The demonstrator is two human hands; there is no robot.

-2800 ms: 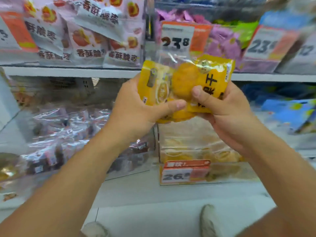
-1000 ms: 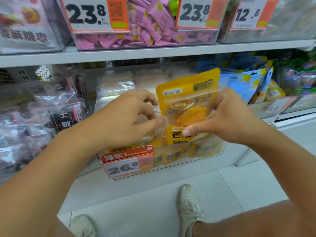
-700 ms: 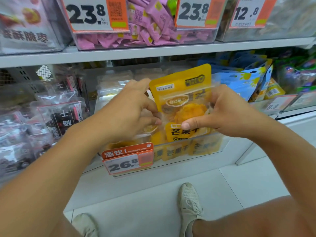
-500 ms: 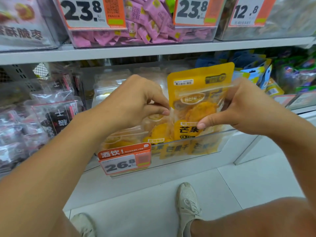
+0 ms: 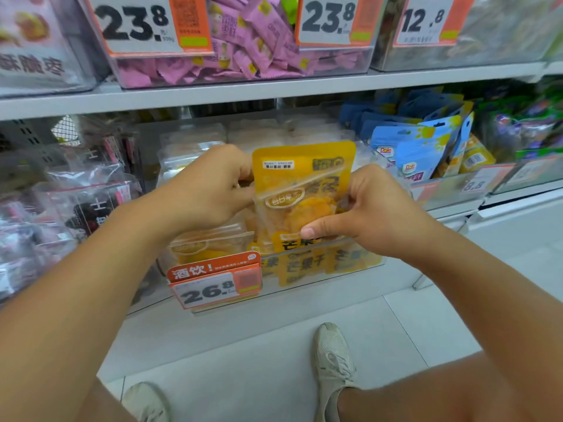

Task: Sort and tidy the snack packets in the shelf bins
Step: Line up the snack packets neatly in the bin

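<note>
yellow packet point(image 5: 304, 184) foot behind bin wall point(image 5: 320, 266) | left hand point(image 5: 210, 193) fingertips hidden

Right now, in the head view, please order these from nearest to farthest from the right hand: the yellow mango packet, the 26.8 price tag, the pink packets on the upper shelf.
1. Yellow mango packet: held in the right hand itself, at its left.
2. 26.8 price tag: lower left, on the bin front.
3. Pink packets: far above, upper shelf bin.

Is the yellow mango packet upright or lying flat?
Upright: the yellow mango packet stands on end, bottom inside the clear bin, right hand gripping it.
</note>
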